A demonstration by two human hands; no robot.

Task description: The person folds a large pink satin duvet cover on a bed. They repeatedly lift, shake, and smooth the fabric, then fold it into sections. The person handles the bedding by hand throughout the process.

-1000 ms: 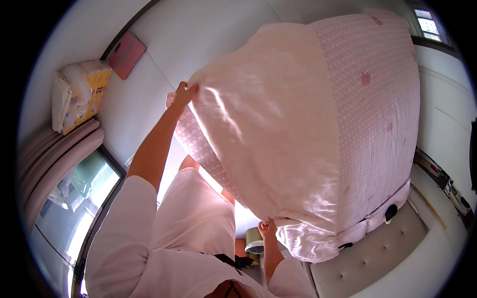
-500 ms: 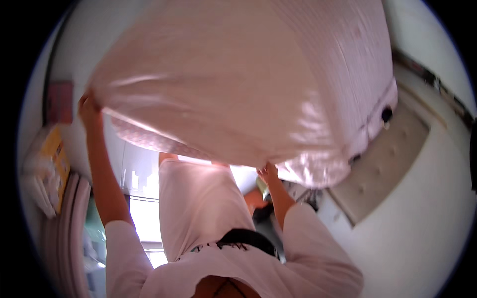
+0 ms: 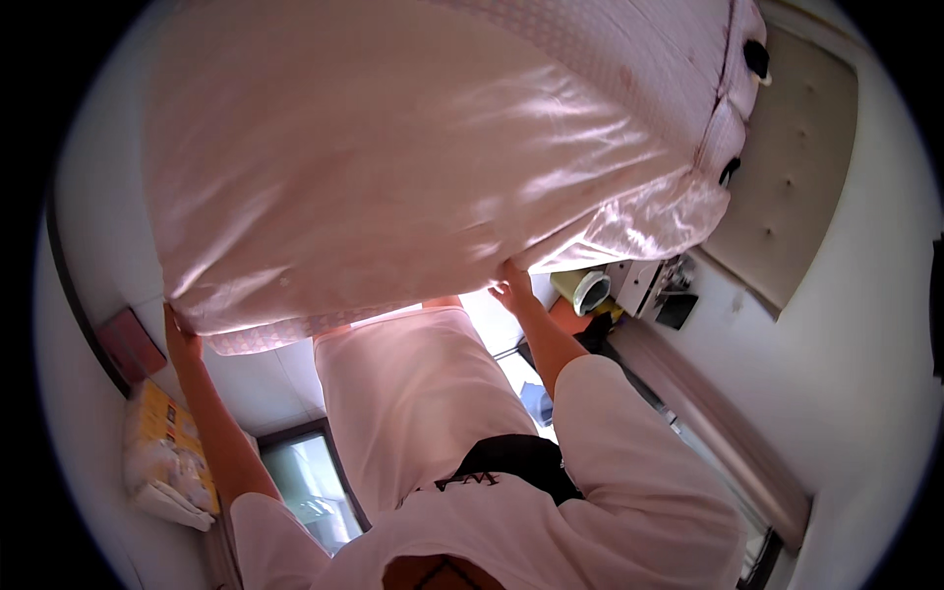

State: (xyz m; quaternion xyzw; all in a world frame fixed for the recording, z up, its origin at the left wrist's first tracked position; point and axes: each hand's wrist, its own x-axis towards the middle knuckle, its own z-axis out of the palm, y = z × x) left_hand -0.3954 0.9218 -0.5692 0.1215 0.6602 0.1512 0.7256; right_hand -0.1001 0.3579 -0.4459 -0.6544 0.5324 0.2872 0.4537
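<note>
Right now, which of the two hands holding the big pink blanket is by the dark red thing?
The left hand, gripping the pink blanket beside the dark red flat thing. The right hand is far from it.

Pale pink quilt [image 3: 413, 167], billowed wide overhead, glossy underside, patterned edge, held aloft

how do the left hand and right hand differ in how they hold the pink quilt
The left hand grips the pink quilt at its far left corner, that arm stretched out long and straight. The right hand holds the lower edge near the middle, closer to the body, that arm showing shorter. Both hands are closed on the quilt's edge, holding it spread out.
</note>
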